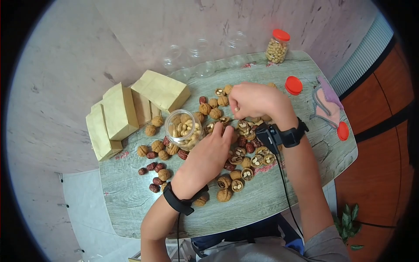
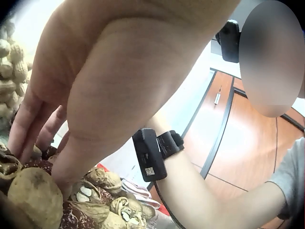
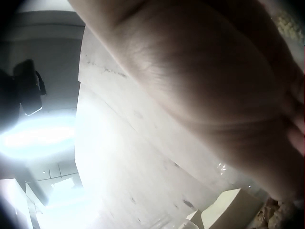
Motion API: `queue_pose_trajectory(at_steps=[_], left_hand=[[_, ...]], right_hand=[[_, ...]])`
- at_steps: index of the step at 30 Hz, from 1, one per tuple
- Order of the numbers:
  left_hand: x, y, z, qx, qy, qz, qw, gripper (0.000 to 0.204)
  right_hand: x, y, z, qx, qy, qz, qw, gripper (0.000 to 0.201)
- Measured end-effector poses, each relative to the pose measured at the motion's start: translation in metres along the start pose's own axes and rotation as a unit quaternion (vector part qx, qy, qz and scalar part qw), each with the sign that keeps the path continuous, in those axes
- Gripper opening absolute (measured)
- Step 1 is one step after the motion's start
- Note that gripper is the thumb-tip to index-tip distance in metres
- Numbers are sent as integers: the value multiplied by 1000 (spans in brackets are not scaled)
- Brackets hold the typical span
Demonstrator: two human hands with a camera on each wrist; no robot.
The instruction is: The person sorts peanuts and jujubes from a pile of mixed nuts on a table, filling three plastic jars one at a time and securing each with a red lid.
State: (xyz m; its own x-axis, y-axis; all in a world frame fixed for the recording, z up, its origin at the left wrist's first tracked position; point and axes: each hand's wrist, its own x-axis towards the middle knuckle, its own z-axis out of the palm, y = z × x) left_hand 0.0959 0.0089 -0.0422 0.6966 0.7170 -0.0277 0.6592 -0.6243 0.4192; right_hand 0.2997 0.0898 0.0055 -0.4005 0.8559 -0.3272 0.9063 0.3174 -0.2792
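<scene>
My left hand (image 1: 207, 159) reaches palm down into a pile of walnuts (image 1: 224, 195) and red dates (image 1: 229, 166). Its fingers point down and stand spread. In the left wrist view the thumb touches down beside a whole walnut (image 2: 35, 198). Just left of this hand, an uncapped clear jar (image 1: 167, 131) holds peanuts (image 1: 187, 131). Across the pile, my right hand (image 1: 257, 100) hangs with fingers curled downward, pinching a small pale piece like a peanut (image 1: 237, 109). Cracked walnuts (image 1: 257, 161) lie between both wrists. The right wrist view shows mostly palm; its fingertips are hidden.
Tan paper bags (image 1: 163, 91) stand at the back left. Clear jars (image 1: 235, 46) line the wall, beside a red-lidded jar of peanuts (image 1: 277, 50). Red lids (image 1: 293, 85) and a pink-purple cloth (image 1: 327, 107) lie at the right of the table (image 1: 135, 214).
</scene>
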Motion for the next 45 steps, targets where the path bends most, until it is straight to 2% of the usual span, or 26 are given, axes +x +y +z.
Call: queue_pose_trajectory(at_steps=[5, 8, 10, 19, 25, 35, 37, 45], left_hand=[[0, 2, -3, 19, 3, 16, 1000, 49], [0, 1, 2, 58, -18, -5, 998, 42], [-1, -7, 9, 96, 7, 49, 994, 32], [-2, -3, 2, 74, 10, 45, 996, 21], [-1, -5, 10, 80, 14, 38, 996, 20], [-3, -1, 4, 63, -2, 24, 998, 17], [-6, 6, 0, 89, 32, 25, 995, 18], [-2, 3, 8, 141, -9, 53, 989, 26]], right_hand=[[-10, 4, -9, 35, 20, -9, 999, 21], [-10, 4, -7, 27, 17, -4, 999, 22], [-11, 2, -7, 26, 17, -10, 999, 22], [-9, -3, -11, 17, -7, 15, 1000, 21], [-12, -5, -10, 51, 42, -28, 997, 21], [-22, -14, -15, 43, 55, -40, 997, 19], [-26, -17, -16, 59, 78, -42, 994, 14], [-20, -18, -10, 6, 51, -53, 997, 17]])
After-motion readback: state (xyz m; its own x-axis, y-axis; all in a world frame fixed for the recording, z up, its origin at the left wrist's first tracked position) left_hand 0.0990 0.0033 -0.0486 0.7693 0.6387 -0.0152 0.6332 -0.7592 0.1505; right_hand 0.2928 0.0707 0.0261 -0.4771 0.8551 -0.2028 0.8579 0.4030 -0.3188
